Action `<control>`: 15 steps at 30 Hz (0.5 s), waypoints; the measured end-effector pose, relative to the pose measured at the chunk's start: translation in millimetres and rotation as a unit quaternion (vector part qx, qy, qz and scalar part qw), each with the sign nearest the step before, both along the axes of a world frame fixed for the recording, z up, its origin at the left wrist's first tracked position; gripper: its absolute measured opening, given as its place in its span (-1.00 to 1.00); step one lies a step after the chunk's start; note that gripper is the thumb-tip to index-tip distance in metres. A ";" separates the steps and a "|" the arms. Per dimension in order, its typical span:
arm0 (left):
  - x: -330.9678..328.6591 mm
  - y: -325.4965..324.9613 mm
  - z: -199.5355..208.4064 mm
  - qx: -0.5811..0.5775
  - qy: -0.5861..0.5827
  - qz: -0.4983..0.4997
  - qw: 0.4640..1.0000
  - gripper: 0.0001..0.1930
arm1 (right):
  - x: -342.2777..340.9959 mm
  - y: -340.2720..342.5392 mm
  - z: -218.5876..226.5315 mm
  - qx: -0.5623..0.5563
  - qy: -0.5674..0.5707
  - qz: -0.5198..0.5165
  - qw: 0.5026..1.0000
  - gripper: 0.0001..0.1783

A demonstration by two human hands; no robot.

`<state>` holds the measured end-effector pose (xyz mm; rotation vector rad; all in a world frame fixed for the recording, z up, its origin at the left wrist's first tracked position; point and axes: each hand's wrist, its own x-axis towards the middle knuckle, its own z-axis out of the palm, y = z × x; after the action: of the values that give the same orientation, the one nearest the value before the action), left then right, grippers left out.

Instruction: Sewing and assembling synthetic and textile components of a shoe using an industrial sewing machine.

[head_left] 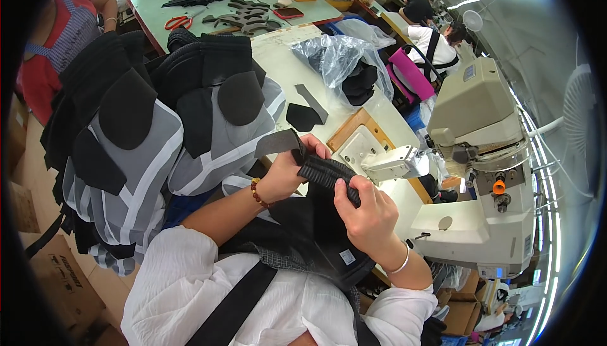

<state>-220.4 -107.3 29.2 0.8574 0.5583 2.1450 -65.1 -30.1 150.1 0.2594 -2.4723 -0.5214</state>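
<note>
My left hand [292, 168] pinches the upper end of a black ribbed padded strap [325, 172] together with a flat dark grey strip [276, 142]. My right hand [367, 213] grips the strap's lower end, thumb on top. Both hands hold it just in front of the arm of a cream sewing machine [480, 156]. More black fabric [310, 232] with a small white label lies in my lap under the hands. A bead bracelet is on my left wrist, a thin bangle on my right.
A tall stack of grey, white and black padded panels [158, 137] stands to my left. Black cut pieces [303, 115] and a clear plastic bag [341, 61] lie on the table. Behind is a green table [152, 11] with red scissors [179, 22]. Other people sit at the far left and back right.
</note>
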 end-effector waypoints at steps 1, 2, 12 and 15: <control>0.2 0.6 -1.1 -0.003 -0.002 0.003 1.000 -0.71 | -0.6 -0.7 0.7 -0.003 -0.001 -0.001 1.000 -0.85; 0.4 1.0 -1.6 -0.007 -0.004 0.006 1.000 -0.71 | -1.0 -1.2 1.3 -0.005 -0.001 -0.002 1.000 -0.85; 1.1 2.4 -0.6 -0.015 -0.009 0.014 1.000 -0.71 | -0.1 10.7 6.9 -0.143 -0.061 -0.070 0.985 -0.79; 6.2 -1.6 11.8 -0.064 -0.043 0.002 0.997 -0.71 | -4.0 46.9 3.2 -0.422 -0.116 -0.049 0.898 -0.70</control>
<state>-214.2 -108.9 41.0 0.6913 0.6458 2.1142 -69.0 16.8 153.2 -0.1692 -2.6897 0.5988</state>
